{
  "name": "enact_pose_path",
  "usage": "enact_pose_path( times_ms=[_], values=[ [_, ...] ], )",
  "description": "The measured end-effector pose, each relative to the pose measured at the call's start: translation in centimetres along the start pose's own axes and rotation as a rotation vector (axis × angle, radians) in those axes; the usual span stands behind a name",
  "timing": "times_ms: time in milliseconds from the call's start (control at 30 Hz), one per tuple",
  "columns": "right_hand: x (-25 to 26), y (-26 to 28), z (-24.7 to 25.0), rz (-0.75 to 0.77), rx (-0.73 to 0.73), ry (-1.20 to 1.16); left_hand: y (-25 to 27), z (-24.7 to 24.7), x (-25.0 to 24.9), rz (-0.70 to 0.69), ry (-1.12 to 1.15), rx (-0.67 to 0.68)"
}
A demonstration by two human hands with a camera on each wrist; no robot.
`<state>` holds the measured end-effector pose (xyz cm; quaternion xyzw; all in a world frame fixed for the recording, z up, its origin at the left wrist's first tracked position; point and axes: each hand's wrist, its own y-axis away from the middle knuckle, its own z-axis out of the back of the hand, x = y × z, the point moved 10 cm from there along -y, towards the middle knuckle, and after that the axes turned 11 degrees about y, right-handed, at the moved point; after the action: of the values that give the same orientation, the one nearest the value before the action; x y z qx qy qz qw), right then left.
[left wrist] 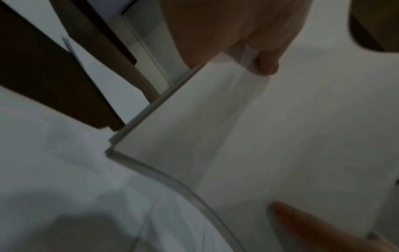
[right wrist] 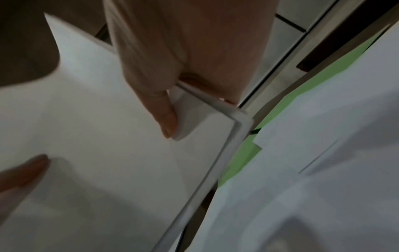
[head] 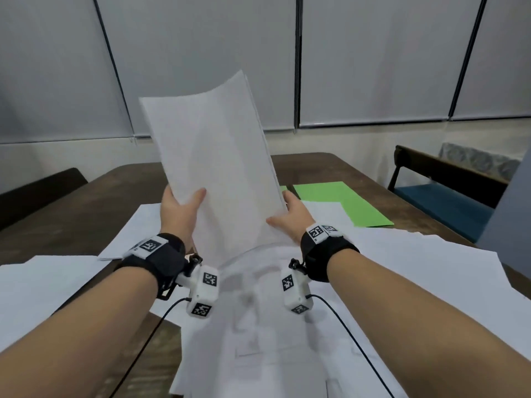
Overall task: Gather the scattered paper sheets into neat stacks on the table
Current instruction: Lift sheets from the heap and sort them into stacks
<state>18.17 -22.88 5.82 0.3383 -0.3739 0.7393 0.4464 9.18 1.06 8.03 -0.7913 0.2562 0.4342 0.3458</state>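
Paper pile (head: 212,156) up between both hands, standing almost straight over the table (head: 86,202), with the left hand (head: 179,208) pinching one side and the right hand (head: 290,215) pinching the other, thumbs in front. Could slip out and fan apart if either pinch goes loose, since the top bends back and some edges stick out. Might also knock the loose sheets (head: 402,271) below the hands or the green sheet (head: 342,202) past the right hand.
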Motion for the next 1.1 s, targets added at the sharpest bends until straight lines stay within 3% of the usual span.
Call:
enact_pose_path(
  times_ms=[167, 300, 533, 733, 900, 1100],
  values=[
    [1.8, 1.0, -5.3, -0.027, 0.07, -0.1, 1.6, 3.0, -3.3, -0.167, -0.069, 0.018],
    [1.6, 1.4, -7.2, -0.066, 0.09, -0.26, 3.4, 5.1, -2.6, -0.134, -0.164, 0.052],
    [2.5, -0.4, -7.8, -0.084, 0.0, -0.268, 2.4, 6.1, -2.9, -0.118, -0.142, 0.02],
    [-0.4, -0.1, -10.4, -0.166, -0.003, -0.192, 2.7, 7.6, 3.6, 0.171, -0.307, 0.051],
    [-2.5, -1.0, -12.1, -0.205, 0.025, -0.004, 2.3, 9.6, 6.6, 0.312, -0.531, 0.063],
    [-0.5, -0.9, -12.8, -0.114, -0.032, 0.055, 0.0, 12.8, 6.2, 0.382, -0.551, 0.039]
  ],
)
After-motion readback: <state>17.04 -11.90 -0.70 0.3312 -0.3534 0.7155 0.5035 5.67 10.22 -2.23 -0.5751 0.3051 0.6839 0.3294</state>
